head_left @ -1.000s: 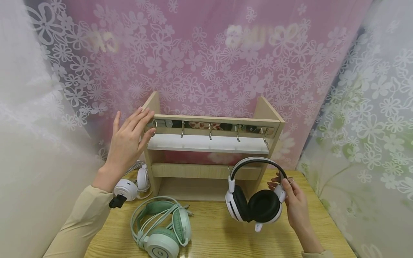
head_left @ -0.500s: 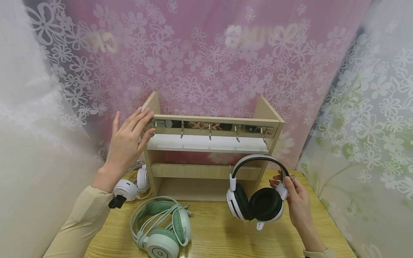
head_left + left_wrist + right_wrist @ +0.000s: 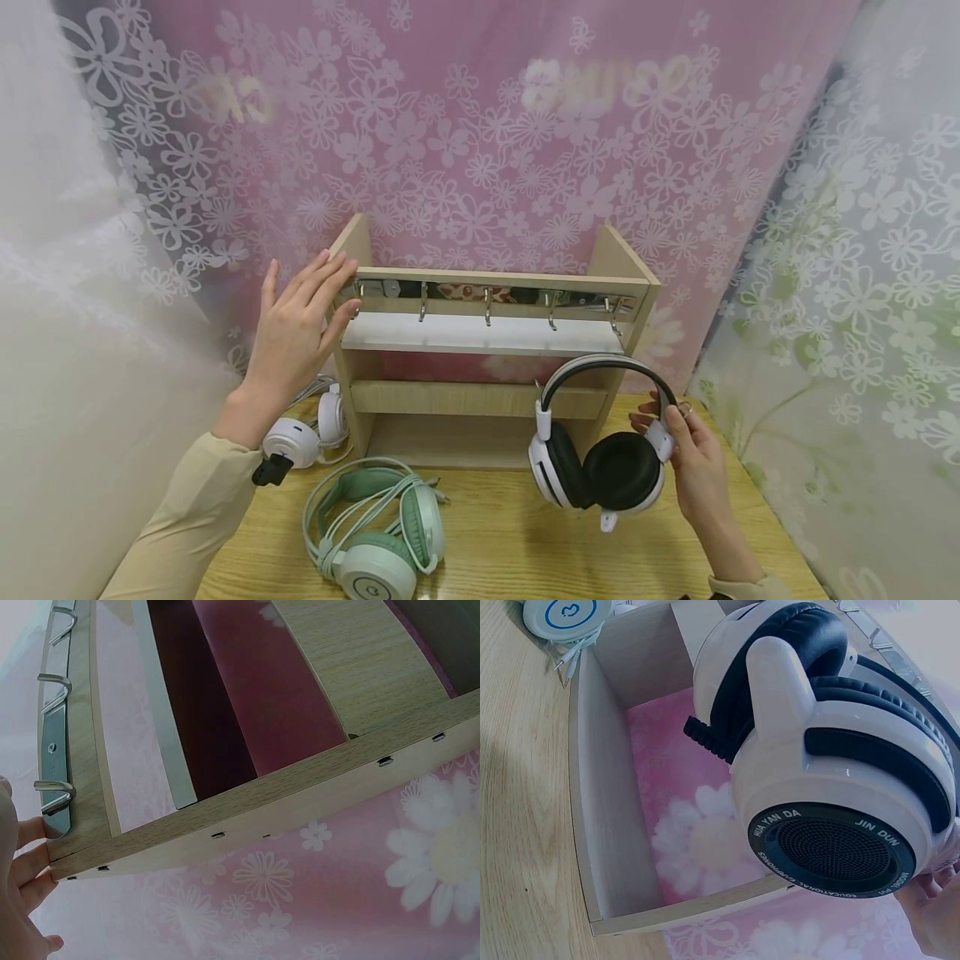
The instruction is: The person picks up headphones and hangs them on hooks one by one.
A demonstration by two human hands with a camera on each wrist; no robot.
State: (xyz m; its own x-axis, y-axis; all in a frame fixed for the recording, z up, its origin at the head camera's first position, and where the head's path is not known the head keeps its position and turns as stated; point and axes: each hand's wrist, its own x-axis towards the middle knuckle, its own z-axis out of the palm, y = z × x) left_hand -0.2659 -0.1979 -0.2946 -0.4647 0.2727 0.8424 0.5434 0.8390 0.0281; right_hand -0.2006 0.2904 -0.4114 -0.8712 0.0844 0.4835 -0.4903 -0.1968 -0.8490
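White headphones (image 3: 621, 471) with black ear pads hang upright in the air, headband up, in front of the right side of a wooden shelf (image 3: 480, 400). My right hand (image 3: 699, 471) holds them by the right side of the band, just above the ear cup. In the right wrist view the outer face of a white cup (image 3: 840, 780) and a short black microphone stub (image 3: 709, 739) show. With fingers extended, my left hand (image 3: 296, 333) rests on the shelf's upper left corner. Beside its fingers is the end of a metal rail with several hooks (image 3: 488, 308).
Light green headphones (image 3: 375, 529) with a bundled cable lie on the wooden table (image 3: 487, 550), front left. Another white pair (image 3: 296, 440) lies left of the shelf, partly behind the left forearm. A flowered pink curtain (image 3: 480, 125) hangs behind the shelf.
My right hand has lifted the white headphones slightly up and to the right. The left hand stays on the shelf corner.
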